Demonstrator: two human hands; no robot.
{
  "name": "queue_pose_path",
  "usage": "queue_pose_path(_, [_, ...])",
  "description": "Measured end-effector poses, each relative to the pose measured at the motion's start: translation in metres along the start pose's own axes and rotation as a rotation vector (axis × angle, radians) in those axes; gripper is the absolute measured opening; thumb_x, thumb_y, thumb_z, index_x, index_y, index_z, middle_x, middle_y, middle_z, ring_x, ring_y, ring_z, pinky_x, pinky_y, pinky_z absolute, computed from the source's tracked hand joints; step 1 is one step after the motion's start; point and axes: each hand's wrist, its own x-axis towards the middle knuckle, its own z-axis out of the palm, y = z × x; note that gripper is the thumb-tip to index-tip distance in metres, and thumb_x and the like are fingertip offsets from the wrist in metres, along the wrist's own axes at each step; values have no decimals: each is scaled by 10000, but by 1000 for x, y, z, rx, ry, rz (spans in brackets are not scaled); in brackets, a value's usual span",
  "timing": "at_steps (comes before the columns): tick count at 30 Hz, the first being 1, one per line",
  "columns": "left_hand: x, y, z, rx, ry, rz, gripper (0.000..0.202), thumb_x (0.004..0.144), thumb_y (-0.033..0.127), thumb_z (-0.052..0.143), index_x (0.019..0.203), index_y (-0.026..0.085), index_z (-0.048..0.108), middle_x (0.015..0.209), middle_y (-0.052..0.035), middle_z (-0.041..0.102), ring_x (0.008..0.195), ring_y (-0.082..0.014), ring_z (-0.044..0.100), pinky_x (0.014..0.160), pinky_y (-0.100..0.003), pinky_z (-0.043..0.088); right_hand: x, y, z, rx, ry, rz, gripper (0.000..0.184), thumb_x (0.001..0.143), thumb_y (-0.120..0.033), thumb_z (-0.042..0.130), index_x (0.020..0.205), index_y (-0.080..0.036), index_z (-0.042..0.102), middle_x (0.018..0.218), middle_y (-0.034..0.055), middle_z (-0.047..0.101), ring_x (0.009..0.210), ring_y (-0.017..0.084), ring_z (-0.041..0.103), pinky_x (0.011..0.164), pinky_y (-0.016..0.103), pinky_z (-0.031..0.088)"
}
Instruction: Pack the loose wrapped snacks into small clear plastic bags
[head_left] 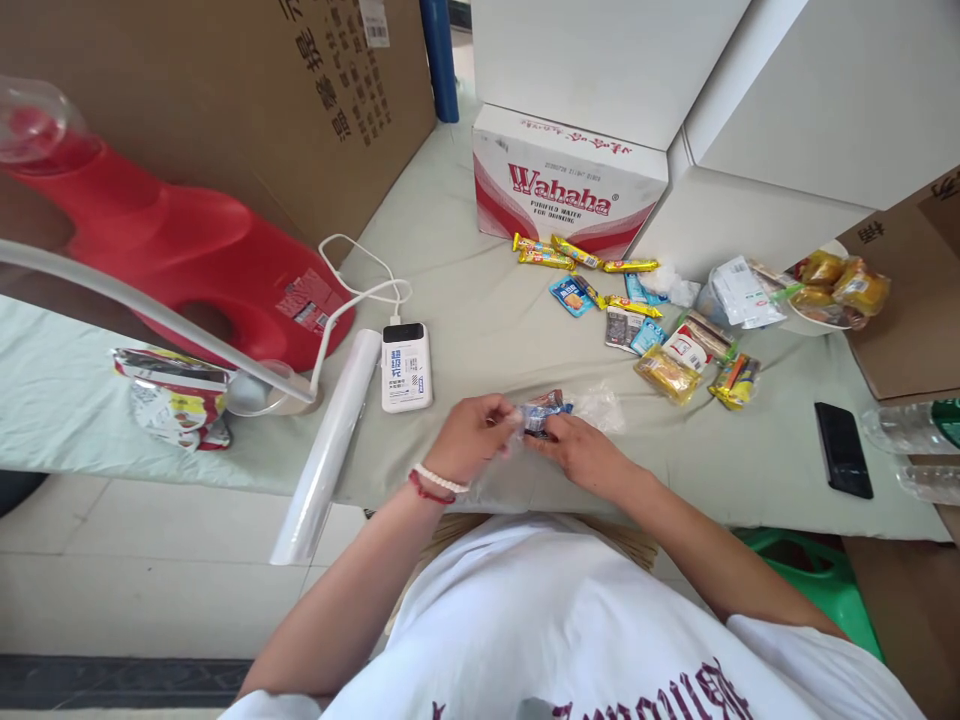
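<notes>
- Packet (551, 401), blue and brown, between both hands near the desk's (472, 310) front edge; long axis roughly left-right.
- Left hand (469, 437) pinches clear film (517, 424); right hand (589, 455) grips the packet.
- Open room stretches beyond, toward the water box (562, 190).

The held packet (541, 411) was blue and brown, the desk (480, 335) pale grey-green, the Wahaha carton (570, 190) white with red curves and lettering, the snack sticks (545, 259) yellow, the jug (202, 240) red, the power bank (407, 375) white with blue print, and the phone (844, 450) black
</notes>
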Motion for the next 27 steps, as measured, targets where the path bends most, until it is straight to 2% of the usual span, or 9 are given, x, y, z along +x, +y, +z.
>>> queue_pose_path(3, [4, 7, 30, -17, -68, 57, 224, 890, 292, 542, 866, 167, 726, 719, -18, 709, 700, -178, 663, 715, -300, 535, -3, 3, 7, 148, 120, -7, 356, 1034, -172, 442, 1221, -260, 732, 1082, 94, 629, 1026, 245, 556, 915, 383, 505])
queue_pose_path(6, [8, 3, 52, 335, 55, 182, 344, 914, 159, 474, 1049, 205, 788, 1007, -64, 751, 955, -222, 669, 866, -336, 521, -11, 8, 9, 286, 219, -68, 316, 1014, -182, 468, 1155, -246, 742, 1178, 108, 638, 1113, 261, 561, 954, 423, 523])
queue_pose_path(9, [11, -3, 64, 699, 210, 214, 380, 956, 189, 519, 1237, 296, 752, 1119, -100, 688, 1040, -268, 606, 830, -362, 499, -20, 15, 9, 431, 302, -86, 324, 1010, -187, 464, 1186, -262, 726, 1166, 96, 669, 1075, 241, 602, 932, 409, 541])
queue_pose_path(14, [22, -6, 73, 872, 412, 263, 190, 957, 354, 624, 1033, 325, 796, 1063, -105, 631, 1103, -322, 525, 946, -490, 442, -19, 39, 16, 186, 714, 561, 363, 983, -377, 571, 1282, -202, 678, 1147, 145, 622, 1114, 309, 561, 1004, 516, 488])
queue_pose_path(16, [28, -9, 75, 832, 468, 302, 151, 942, 310, 636, 925, 279, 783, 1105, -107, 616, 1204, -334, 497, 1027, -518, 413, -15, 49, 18, 64, 678, 662, 433, 906, -418, 668, 1262, -173, 687, 1335, 196, 543, 1279, 387, 455, 1076, 585, 420])
queue_pose_path(19, [37, -17, 78, 752, 518, 314, 331, 862, 291, 718, 1183, 213, 705, 1318, -156, 554, 1310, -347, 470, 1065, -500, 426, -11, 55, 12, 86, 543, 614, 223, 903, -328, 637, 1055, -190, 725, 1412, 178, 530, 1323, 380, 444, 1080, 534, 427])
queue_pose_path(22, [40, -23, 81, 761, 522, 198, 647, 831, 364, 748, 1395, 128, 538, 1341, -213, 556, 1263, -364, 523, 995, -490, 473, -8, 47, -3, 209, 492, 591, 169, 948, -303, 553, 999, -208, 684, 1194, 138, 651, 1043, 280, 614, 905, 408, 508])
queue_pose_path(25, [40, -22, 87, 849, 474, 157, 514, 897, 377, 677, 1326, 118, 563, 1190, -184, 619, 1122, -340, 583, 923, -463, 493, 4, 30, -15, 335, 458, 515, 149, 967, -292, 518, 986, -227, 651, 916, 63, 689, 847, 228, 635, 787, 335, 499])
queue_pose_path(27, [39, -19, 92, 907, 485, 192, 373, 958, 322, 584, 1269, 116, 599, 1141, -179, 613, 1062, -321, 583, 888, -437, 497, 16, 19, -15, 384, 474, 443, 165, 960, -224, 483, 976, -231, 647, 924, 61, 702, 889, 222, 642, 825, 328, 496])
